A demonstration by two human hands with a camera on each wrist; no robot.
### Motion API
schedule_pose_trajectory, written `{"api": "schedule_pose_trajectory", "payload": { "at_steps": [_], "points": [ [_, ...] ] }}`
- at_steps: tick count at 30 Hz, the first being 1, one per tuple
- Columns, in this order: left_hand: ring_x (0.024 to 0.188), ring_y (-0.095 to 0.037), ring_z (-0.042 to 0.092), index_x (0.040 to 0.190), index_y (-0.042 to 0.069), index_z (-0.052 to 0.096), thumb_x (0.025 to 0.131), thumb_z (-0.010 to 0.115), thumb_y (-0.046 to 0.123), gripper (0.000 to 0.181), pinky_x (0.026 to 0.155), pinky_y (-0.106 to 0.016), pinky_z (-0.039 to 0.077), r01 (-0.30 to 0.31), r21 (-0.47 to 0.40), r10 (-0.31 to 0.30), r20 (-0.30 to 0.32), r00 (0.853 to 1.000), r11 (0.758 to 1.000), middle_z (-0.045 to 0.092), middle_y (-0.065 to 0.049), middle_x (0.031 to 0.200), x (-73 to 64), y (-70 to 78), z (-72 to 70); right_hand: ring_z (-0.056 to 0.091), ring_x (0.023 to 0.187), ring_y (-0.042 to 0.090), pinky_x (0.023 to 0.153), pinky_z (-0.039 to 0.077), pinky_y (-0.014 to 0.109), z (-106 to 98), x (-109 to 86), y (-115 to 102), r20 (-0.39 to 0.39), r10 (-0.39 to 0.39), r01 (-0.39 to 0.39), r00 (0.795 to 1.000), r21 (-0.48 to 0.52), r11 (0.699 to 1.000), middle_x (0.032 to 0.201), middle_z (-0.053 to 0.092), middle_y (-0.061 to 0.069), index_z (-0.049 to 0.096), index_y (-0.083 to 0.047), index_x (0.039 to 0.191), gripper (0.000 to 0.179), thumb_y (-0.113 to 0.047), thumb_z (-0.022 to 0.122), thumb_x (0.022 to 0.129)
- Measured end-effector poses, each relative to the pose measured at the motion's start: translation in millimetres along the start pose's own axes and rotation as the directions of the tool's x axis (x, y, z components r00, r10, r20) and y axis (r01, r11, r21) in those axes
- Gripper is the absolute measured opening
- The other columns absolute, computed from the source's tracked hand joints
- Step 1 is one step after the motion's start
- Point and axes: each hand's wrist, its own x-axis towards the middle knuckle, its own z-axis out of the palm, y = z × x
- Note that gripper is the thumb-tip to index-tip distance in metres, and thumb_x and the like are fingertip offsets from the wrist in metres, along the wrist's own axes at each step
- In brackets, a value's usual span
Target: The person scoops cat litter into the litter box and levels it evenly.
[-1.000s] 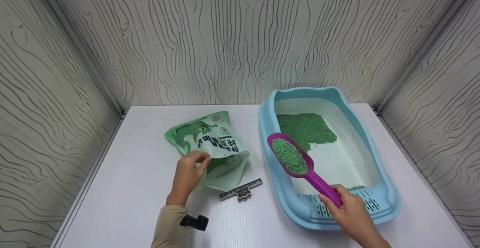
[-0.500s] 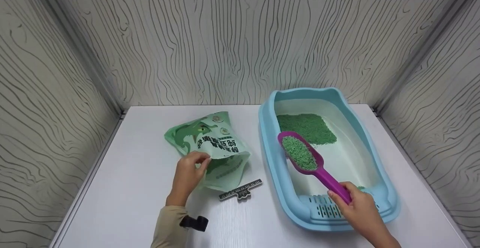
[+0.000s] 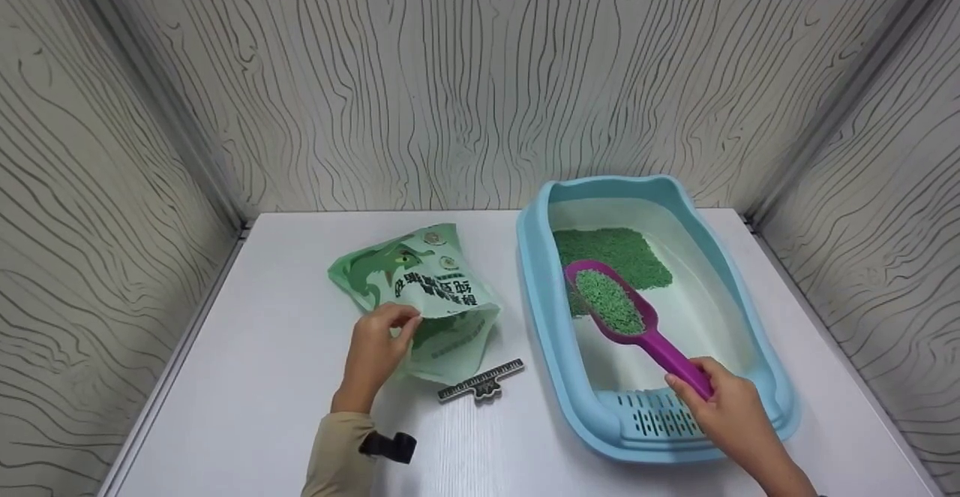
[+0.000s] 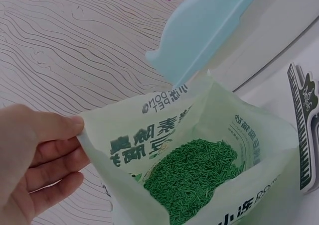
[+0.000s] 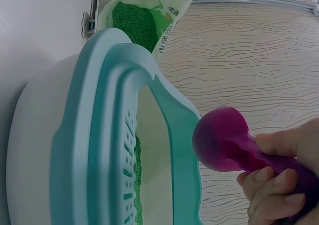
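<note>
My left hand (image 3: 377, 348) pinches the rim of a pale green cat litter bag (image 3: 420, 275), holding its mouth apart. Inside the bag, green litter pellets (image 4: 192, 177) show in the left wrist view. A purple scoop (image 3: 679, 362) heaped with green pellets is gripped by its handle in my right hand (image 3: 731, 411). It hangs over the left part of a blue and white litter box (image 3: 536, 287). Green pellets (image 3: 622, 253) cover the far left part of the box floor. In the right wrist view the scoop (image 5: 219, 138) shows its underside, and its load is hidden.
A black and silver clip (image 3: 482, 383) lies on the white table (image 3: 247, 377) in front of the bag. Wood-patterned panels (image 3: 420, 84) stand at the back and on both sides. The slotted front step (image 3: 660, 416) of the box faces me.
My right hand has carried the loaded scoop rightward, from above the box's left rim to further inside the box. The left hand and bag have stayed put.
</note>
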Motion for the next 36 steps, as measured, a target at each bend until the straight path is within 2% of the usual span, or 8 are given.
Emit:
{"api": "schedule_pose_trajectory", "payload": {
  "at_steps": [8,15,23,31,36],
  "points": [
    [0.074,-0.014,0.067,0.086,0.004,0.072,0.087,0.07,0.014,0.011,0.07,-0.028,0.058,0.007,-0.007,-0.007,0.006,1.0,1.0,0.071,-0.003,0.08,-0.1,-0.7,-0.1,0.042,0.052,0.008,0.047,0.036,0.016,-4,4.3,6,0.025,0.011,-0.011,1.0,-0.011,1.0,0.065,0.055,0.006,0.059,0.007,0.112,0.039,-0.021,0.071,0.087],
    [0.073,-0.013,0.067,0.085,0.004,0.072,0.084,0.073,0.011,0.007,0.069,-0.027,0.057,0.019,-0.014,-0.019,0.0,1.0,1.0,0.071,-0.003,0.079,-0.4,0.1,-0.9,0.044,0.052,0.009,0.046,0.037,0.016,-9,10.4,13,0.054,0.027,-0.025,0.998,-0.026,0.999,0.066,0.055,0.007,0.057,0.008,0.113,0.042,-0.022,0.07,0.088],
    [0.073,-0.014,0.067,0.085,0.004,0.072,0.085,0.072,0.012,0.008,0.07,-0.027,0.058,0.019,-0.012,-0.019,0.007,1.0,1.0,0.071,-0.003,0.079,-0.2,-0.9,0.8,0.043,0.052,0.01,0.046,0.036,0.016,-13,15.0,23,0.041,0.021,-0.019,0.999,-0.047,0.999,0.066,0.054,0.007,0.057,0.008,0.111,0.04,-0.023,0.069,0.088],
    [0.074,-0.013,0.067,0.086,0.005,0.072,0.085,0.072,0.01,0.005,0.07,-0.027,0.058,0.043,-0.016,-0.043,0.029,0.999,0.999,0.072,-0.004,0.08,-0.2,1.8,-1.0,0.044,0.055,0.011,0.047,0.037,0.017,-16,21.1,32,0.069,0.034,-0.03,0.997,-0.059,0.998,0.069,0.055,0.007,0.055,0.011,0.113,0.045,-0.025,0.068,0.09],
    [0.074,-0.015,0.067,0.085,0.003,0.071,0.087,0.07,0.014,0.011,0.07,-0.031,0.058,0.026,-0.008,-0.026,0.024,0.999,1.0,0.071,-0.004,0.081,-0.6,2.0,-1.3,0.043,0.054,0.01,0.047,0.037,0.019,-17,23.0,35,0.052,0.021,-0.018,0.998,-0.064,0.998,0.067,0.055,0.006,0.056,0.012,0.112,0.044,-0.024,0.067,0.09]
  ]
}}
